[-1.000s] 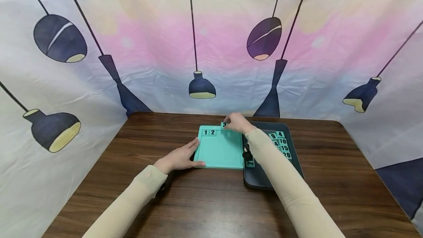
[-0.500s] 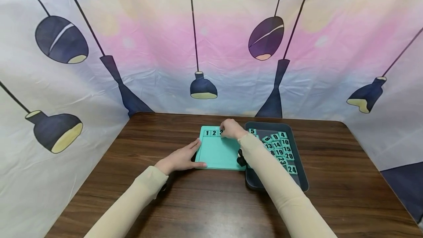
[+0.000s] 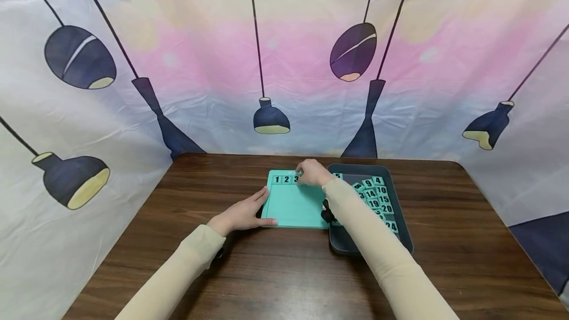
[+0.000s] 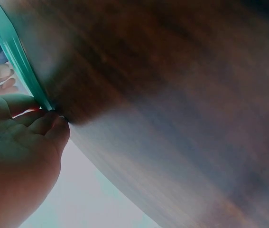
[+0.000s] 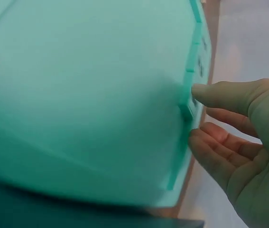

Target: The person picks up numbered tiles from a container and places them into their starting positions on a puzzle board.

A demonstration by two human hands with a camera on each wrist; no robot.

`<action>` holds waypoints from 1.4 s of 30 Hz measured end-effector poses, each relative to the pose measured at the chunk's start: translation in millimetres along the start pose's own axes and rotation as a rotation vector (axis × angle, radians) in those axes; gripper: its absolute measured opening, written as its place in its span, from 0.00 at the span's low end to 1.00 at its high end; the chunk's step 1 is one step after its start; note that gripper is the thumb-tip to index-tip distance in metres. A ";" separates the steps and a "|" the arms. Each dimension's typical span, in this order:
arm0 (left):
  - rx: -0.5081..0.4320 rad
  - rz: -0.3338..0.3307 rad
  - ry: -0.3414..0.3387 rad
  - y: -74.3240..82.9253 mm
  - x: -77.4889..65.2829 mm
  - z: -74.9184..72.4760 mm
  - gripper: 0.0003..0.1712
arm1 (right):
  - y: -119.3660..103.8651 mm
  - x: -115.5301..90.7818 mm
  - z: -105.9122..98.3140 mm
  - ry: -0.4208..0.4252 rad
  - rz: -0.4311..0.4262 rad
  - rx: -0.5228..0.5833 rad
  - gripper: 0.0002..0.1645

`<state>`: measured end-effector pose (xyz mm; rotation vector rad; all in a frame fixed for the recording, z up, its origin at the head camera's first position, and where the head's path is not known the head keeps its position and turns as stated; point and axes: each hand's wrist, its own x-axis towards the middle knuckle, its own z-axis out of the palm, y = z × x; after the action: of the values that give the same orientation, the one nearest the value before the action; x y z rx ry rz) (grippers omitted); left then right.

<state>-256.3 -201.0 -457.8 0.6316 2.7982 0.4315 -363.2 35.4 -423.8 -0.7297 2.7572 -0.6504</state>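
A flat turquoise board (image 3: 291,206) with a raised rim lies on the table. Number tiles 1 (image 3: 277,180), 2 (image 3: 286,180) and 3 (image 3: 295,180) stand side by side along its far edge, starting from the left corner. My left hand (image 3: 242,213) rests at the board's left side, fingers along that edge and thumb at the near corner. With its thumb tip, my right hand (image 3: 313,173) touches the number 3 tile; in the right wrist view the fingers (image 5: 215,149) hang apart from the tile, over the board's far edge.
Right beside the board stands a dark tray (image 3: 344,247) with several loose number tiles (image 3: 372,194), partly hidden by my right forearm. The brown wooden table (image 3: 213,270) ends at a cloth backdrop (image 3: 200,127) printed with lamps.
My right hand has brought the 3 tile from beyond the board's far edge down and left, beside the 2. For the last half second it has hardly moved. The left hand stays put.
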 end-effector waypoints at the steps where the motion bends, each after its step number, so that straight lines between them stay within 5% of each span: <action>1: 0.000 0.000 0.002 -0.1 -0.1 0.7 0.60 | 1.9 -1.6 -3.3 0.000 0.002 0.002 0.23; 21: -0.007 0.004 0.003 -3.9 -0.7 -1.4 0.60 | 97.6 -85.6 -110.3 0.102 0.086 -0.058 0.21; 29: 0.005 0.022 0.009 -3.3 1.9 0.5 0.59 | 120.7 -113.0 -112.0 0.043 0.086 -0.073 0.20; 42: 0.008 0.006 0.002 -1.6 2.1 2.6 0.60 | 136.0 -119.1 -84.1 -0.057 0.104 -0.199 0.22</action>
<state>-258.0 -200.9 -461.1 0.6418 2.8016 0.4227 -344.5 232.8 -402.5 -0.6270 2.8115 -0.3330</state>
